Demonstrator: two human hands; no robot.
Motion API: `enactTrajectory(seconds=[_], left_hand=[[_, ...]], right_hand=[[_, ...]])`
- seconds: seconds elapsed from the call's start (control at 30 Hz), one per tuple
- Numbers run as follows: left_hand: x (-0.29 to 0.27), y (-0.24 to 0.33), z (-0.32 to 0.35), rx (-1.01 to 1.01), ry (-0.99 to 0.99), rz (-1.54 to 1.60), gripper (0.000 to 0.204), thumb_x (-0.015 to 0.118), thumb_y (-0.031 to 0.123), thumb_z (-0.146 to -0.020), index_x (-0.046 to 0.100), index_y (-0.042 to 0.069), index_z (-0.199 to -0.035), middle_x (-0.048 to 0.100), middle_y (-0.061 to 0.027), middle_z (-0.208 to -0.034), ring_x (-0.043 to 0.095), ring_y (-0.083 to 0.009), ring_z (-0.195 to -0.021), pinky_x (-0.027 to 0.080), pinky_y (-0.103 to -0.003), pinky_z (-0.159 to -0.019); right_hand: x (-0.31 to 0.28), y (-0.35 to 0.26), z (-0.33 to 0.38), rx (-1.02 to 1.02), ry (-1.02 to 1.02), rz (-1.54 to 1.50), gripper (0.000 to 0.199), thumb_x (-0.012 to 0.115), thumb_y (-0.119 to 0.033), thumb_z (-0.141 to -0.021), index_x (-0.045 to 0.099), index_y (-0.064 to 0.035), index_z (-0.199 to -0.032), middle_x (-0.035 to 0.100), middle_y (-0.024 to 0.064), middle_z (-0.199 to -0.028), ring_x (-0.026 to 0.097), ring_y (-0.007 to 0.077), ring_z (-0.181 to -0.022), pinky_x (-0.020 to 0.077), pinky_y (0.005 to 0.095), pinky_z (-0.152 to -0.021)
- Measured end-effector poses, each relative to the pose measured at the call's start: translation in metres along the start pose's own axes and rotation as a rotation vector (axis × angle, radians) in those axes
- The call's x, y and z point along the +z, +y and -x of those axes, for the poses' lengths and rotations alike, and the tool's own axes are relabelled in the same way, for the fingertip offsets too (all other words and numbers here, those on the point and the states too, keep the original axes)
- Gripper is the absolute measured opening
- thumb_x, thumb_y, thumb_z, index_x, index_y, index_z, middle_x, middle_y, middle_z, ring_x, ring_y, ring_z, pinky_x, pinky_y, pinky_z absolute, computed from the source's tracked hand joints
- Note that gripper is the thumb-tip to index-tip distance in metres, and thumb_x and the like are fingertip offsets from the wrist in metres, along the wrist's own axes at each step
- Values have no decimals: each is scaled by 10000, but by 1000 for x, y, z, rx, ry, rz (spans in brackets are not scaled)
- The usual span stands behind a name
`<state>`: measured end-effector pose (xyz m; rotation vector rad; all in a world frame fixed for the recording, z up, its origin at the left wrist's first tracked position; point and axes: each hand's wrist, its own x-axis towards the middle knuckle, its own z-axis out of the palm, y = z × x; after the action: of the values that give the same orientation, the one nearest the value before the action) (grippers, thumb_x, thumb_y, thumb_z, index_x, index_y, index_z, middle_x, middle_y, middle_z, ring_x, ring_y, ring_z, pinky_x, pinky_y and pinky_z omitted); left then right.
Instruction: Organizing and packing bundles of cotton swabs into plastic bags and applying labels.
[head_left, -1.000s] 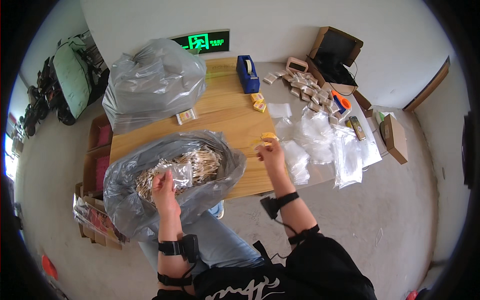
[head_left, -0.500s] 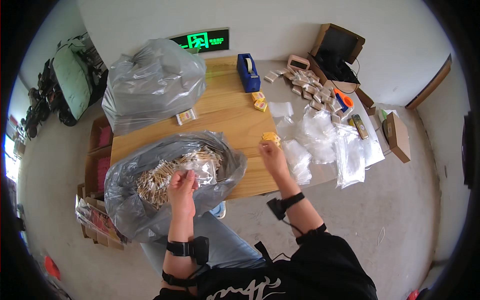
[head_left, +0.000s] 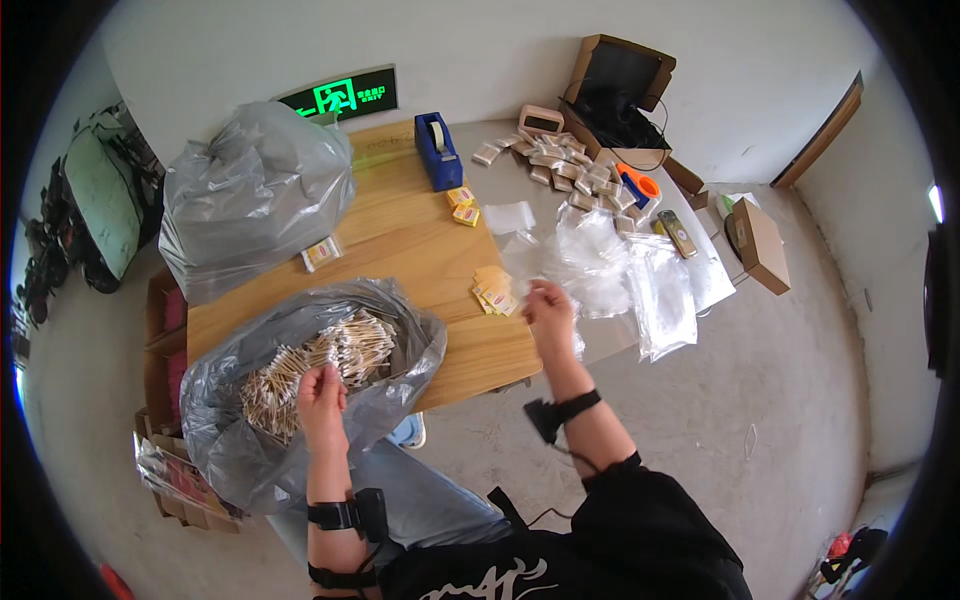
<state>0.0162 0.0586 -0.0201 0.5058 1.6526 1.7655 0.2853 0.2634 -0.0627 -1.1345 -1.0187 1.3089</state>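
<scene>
My left hand (head_left: 322, 405) is closed, thumb against the fingers, over the heap of cotton swabs (head_left: 350, 345). Anything it pinches is hidden. The swabs lie loose in a large grey plastic bag (head_left: 215, 400) gaping at the table's near left. Over the table's right part, my right hand (head_left: 550, 315) has its fingers drawn together. Clear film shows beside its fingertips, but I cannot tell whether it is held. Just left of this hand, several small yellow-and-white cards (head_left: 495, 292) lie fanned on the wood. Clear plastic bags (head_left: 590, 255) are piled beyond it.
A full grey bag (head_left: 255, 195) stands at the back left, a small filled packet (head_left: 321, 254) beside it. Farther back are a blue tape dispenser (head_left: 438, 152) and small yellow boxes (head_left: 463, 205). Packed swab bundles (head_left: 570, 165), orange-handled scissors (head_left: 640, 185) and an open carton (head_left: 620, 95) lie right.
The clear bag seen in my left hand before no longer shows there. My right hand has come off the yellow cards, which now lie spread. The whole view has shifted.
</scene>
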Motion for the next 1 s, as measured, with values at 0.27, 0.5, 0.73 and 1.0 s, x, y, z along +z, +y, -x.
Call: enactTrajectory(seconds=[0.27,0.5,0.73,1.0], left_hand=[[-34,4,-7,-25,110,40,222,561,277,-913,537,64,-856,493,18,-628,392,-47,-516,303,-200,-467],[-63,2,-8,453,30,-829,308,630,222,-852,546,24,-1074,589,-121,-986,572,-204,-899,476,-285,-713],[-77,12,13,98,-275,-1447,993,786,370,-594,270,135,-1409,194,-179,-1465,140,-393,-1350,117,-516,-1088],[-93,-28,-24,108,-214,-1503,1040,771,438,-610,194,174,-1435,89,-174,-1491,88,-414,-1356,110,-561,-1070]], right_hand=[[-72,27,-42,14,138,1163,297,621,-233,-831,556,-90,-1084,578,129,-924,602,230,-787,489,331,-643],[-65,40,-42,-407,-159,1620,544,495,-416,-877,368,-224,-1370,269,153,-1441,195,339,-1350,175,452,-1095],[-67,65,-33,-257,-322,1704,557,339,-481,-920,268,-246,-1420,191,83,-1492,104,301,-1386,85,495,-1106],[-58,64,-38,-246,-324,1668,550,306,-478,-932,254,-241,-1425,166,77,-1500,94,305,-1388,72,492,-1107]])
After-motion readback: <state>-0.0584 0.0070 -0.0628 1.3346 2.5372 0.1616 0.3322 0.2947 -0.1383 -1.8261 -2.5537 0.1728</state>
